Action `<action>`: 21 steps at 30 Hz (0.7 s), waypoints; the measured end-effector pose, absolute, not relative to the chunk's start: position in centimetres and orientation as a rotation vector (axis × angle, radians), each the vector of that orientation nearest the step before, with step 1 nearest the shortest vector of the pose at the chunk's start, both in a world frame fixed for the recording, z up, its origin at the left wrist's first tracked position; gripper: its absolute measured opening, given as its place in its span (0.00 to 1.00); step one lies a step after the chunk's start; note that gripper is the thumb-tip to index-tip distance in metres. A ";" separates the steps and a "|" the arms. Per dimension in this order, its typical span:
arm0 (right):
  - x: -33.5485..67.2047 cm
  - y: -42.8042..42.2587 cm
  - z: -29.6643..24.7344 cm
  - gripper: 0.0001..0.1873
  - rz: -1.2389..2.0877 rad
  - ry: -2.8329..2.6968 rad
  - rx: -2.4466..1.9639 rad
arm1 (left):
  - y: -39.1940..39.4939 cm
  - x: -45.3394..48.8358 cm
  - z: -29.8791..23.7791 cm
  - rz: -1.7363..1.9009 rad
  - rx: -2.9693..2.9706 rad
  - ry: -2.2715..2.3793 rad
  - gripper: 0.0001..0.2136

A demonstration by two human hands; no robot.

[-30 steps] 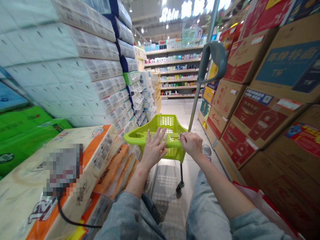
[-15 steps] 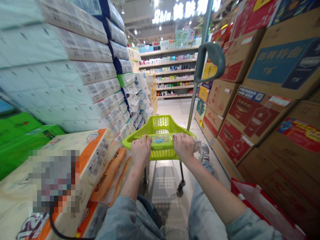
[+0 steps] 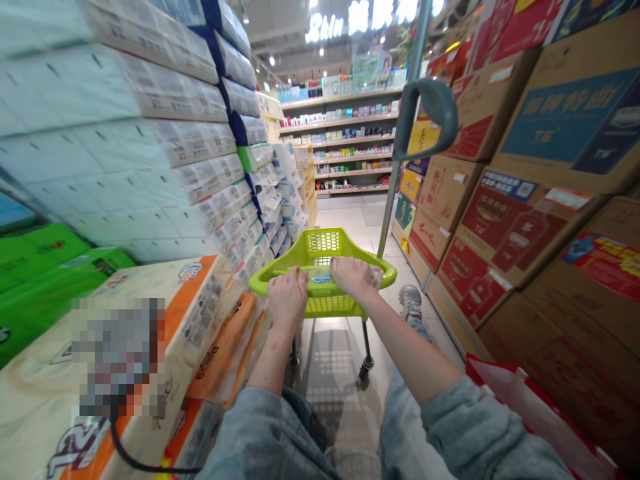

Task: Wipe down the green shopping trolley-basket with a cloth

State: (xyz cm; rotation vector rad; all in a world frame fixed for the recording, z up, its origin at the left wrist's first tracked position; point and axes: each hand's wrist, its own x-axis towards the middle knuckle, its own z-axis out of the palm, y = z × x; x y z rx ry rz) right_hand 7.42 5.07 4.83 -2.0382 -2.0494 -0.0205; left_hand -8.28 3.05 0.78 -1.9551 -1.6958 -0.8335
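Note:
A lime-green shopping cart (image 3: 330, 307) with a perforated basket stands in front of me on black-legged casters. My left hand (image 3: 287, 293) is wrapped round the left part of its handle bar (image 3: 320, 275), which carries a small blue-and-white label. Further right, my right hand (image 3: 353, 275) lies curled over the same bar, its fingertips near the label. Something white and crumpled (image 3: 376, 277) shows at the outer side of that hand; I cannot tell what it is. Little shows inside the basket.
A metal pole with a grey loop handle (image 3: 430, 120) rises at the cart's right. Tissue packs (image 3: 185, 140) are stacked on the left, and cardboard cartons (image 3: 500, 227) on the right. A red-and-white bag (image 3: 525, 400) stands lower right. Product shelves (image 3: 350, 140) lie ahead.
My right hand has slid left and slightly up along the handle bar, closer to the label. My left hand stays on the bar. The view has shifted slightly.

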 end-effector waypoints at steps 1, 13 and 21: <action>7.3 4.5 4.5 0.24 -0.088 -2.020 -1.985 | 3.0 -8.3 0.8 -0.833 -1.953 -1.698 0.21; 7.2 6.9 6.2 0.17 -0.033 -2.367 -1.832 | 2.9 -7.9 0.8 -0.826 -1.949 -1.699 0.21; 6.3 5.0 4.9 0.21 -0.218 -2.273 -1.692 | 3.1 -7.9 0.7 -0.813 -1.931 -1.713 0.20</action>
